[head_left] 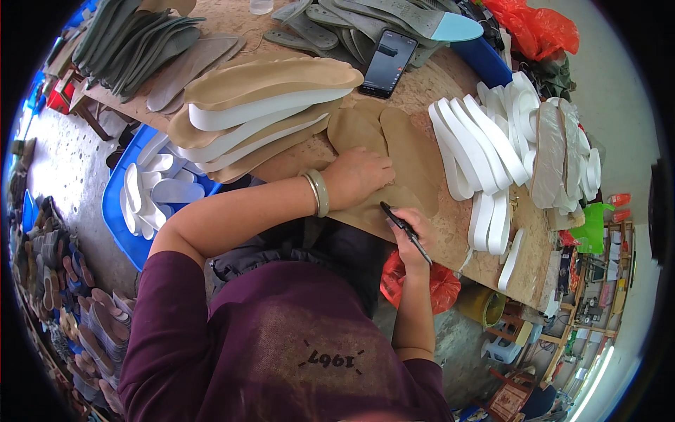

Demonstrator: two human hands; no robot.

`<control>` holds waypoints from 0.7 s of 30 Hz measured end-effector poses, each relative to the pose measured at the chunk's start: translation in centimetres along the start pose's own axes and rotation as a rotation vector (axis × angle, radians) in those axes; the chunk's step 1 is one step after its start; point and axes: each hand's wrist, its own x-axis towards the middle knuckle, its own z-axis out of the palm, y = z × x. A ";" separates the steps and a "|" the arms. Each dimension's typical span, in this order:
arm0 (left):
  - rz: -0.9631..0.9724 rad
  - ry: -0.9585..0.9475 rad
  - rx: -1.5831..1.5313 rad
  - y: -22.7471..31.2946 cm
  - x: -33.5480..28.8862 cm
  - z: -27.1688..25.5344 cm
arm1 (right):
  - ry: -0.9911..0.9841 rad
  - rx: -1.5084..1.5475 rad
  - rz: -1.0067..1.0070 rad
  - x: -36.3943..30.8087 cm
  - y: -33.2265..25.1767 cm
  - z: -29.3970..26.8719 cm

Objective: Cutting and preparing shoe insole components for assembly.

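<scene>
A plum shirt (242,369) with a tan chest print (309,344) is worn with two pale bangles (322,193).

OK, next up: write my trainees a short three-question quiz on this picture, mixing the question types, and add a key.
1. Multiple choice: what does the right hand hold?
A) a paintbrush
B) a slim dark tool
C) a spool of thread

2. True or false: the bangles are on the right wrist.

3. Short answer: what colour is the plastic bin that holds white pieces, to the left of the table?

Key:
1. B
2. False; they circle the wrist of the left hand, which lies over tan sheets.
3. Blue
</scene>
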 end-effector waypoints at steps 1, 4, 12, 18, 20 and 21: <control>0.048 0.008 0.053 -0.1 -0.1 0.2 | 0.002 0.003 -0.001 0.0 0.1 0.1; 0.139 0.013 0.059 -0.9 -0.2 0.0 | 0.027 0.007 0.000 -0.3 0.5 0.3; -0.635 -0.100 -0.595 -2.3 0.4 -2.8 | -0.032 -0.012 0.027 -0.3 0.9 -0.1; -0.399 -0.138 -0.461 -1.6 0.0 -2.4 | -0.010 -0.015 0.000 -0.2 0.5 0.0; -0.226 -0.249 -0.301 0.3 -0.1 -2.3 | 0.000 -0.030 -0.022 -0.9 0.2 0.0; -0.188 -0.256 -0.261 0.5 0.0 -2.0 | -0.003 -0.031 -0.004 -1.1 0.3 0.1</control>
